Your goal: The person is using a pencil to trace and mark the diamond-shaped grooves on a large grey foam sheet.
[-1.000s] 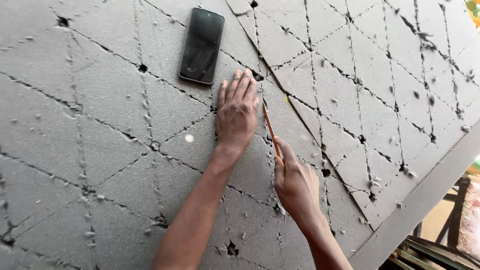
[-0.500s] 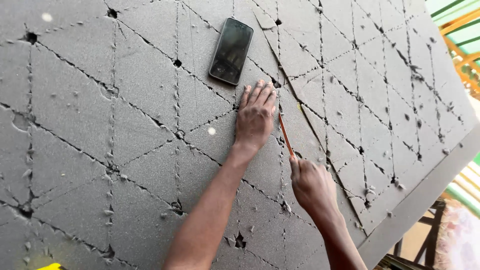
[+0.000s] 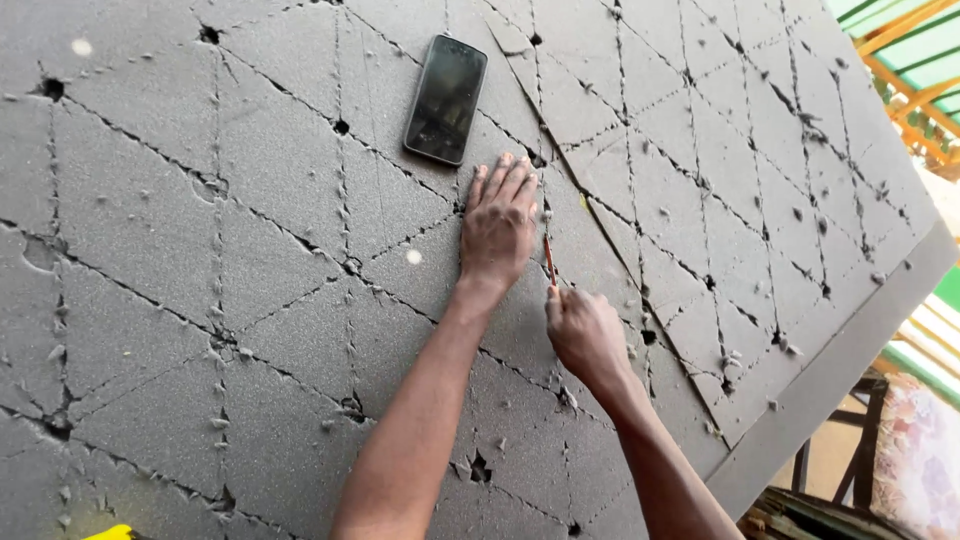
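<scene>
My left hand lies flat, fingers together, pressing down on a large grey foam sheet scored with a pattern of diagonal and vertical cut lines. Just to its right, my right hand is closed around a thin orange blade, whose tip rests on the foam beside my left hand. A black phone lies face up on the foam, a little beyond my left fingertips.
The foam sheet's right edge runs diagonally; below it stand a dark metal frame and patterned fabric. Green and wooden slats show at the upper right. A small yellow object peeks in at the bottom left.
Both hands hold the same pose on the foam. The blade shows a little shorter above my right hand. The view has shifted slightly.
</scene>
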